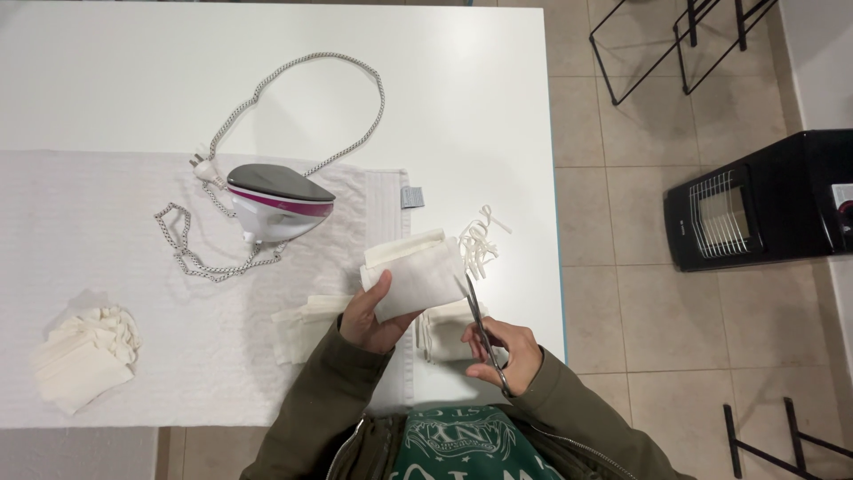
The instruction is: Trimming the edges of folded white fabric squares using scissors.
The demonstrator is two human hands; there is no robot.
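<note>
At the centre of the frame the left hand [373, 311] lifts a folded cream cloth [413, 271] just above the tabletop [462, 80], its fingers clamped on the cloth's lower left corner, while the right hand [506, 351] has its fingers closed through the handles of scissors [480, 324] whose blades meet the cloth's right edge. The cloth looks light, soft and floppy, so it is best pinched near the cut. An iron [275, 200] stands at upper left on a white mat [107, 213], with cut strips [480, 240] right of the cloth.
</note>
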